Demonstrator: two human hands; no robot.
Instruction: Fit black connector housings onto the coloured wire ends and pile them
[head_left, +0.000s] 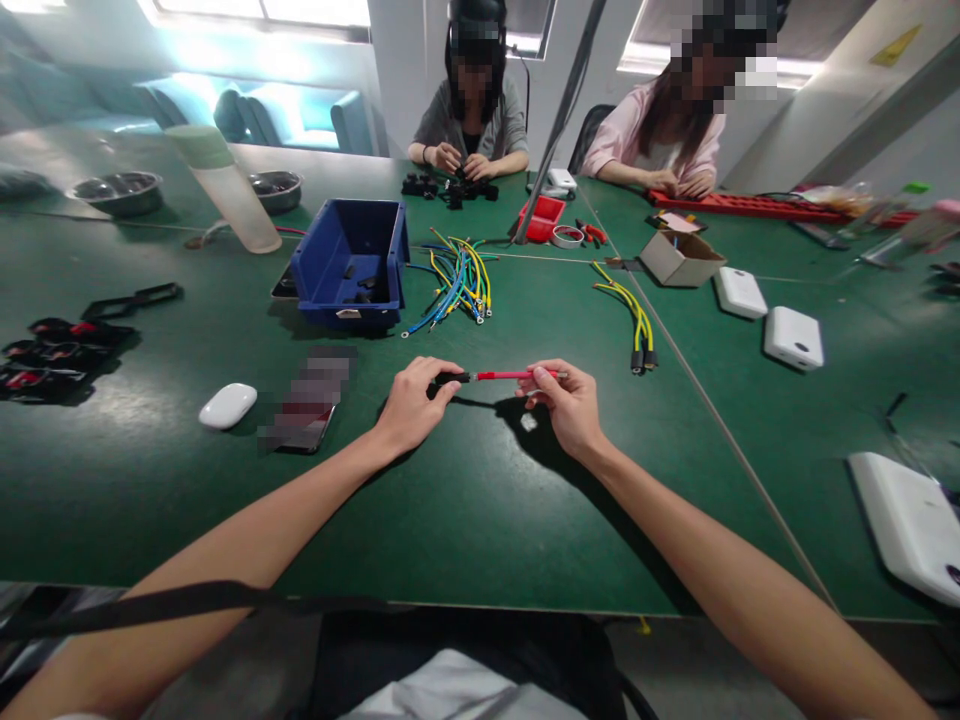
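In the head view, my left hand [412, 400] pinches a small black sleeve [454, 378] between thumb and fingers. Facing it, my right hand [568, 402] grips a short red cable [510, 375] near its right end. The cable's metal-tipped left end meets the sleeve's mouth; how far it sits inside, I cannot tell. Both are held level just above the green table [480, 520]. A small whitish scrap [529, 422] lies below my right hand. Beyond are a pile of blue, green and yellow cables [457, 285] with ring terminals and some yellow-green cables [637, 320] with black ends.
A blue bin [349, 310] with black pieces stands left of the pile. Nearer lie a phone [307, 400] and a white case [228, 406]. White boxes [793, 338] and a carton [681, 262] are at right. Two people work across the table; a slanted pole [559, 120] rises there.
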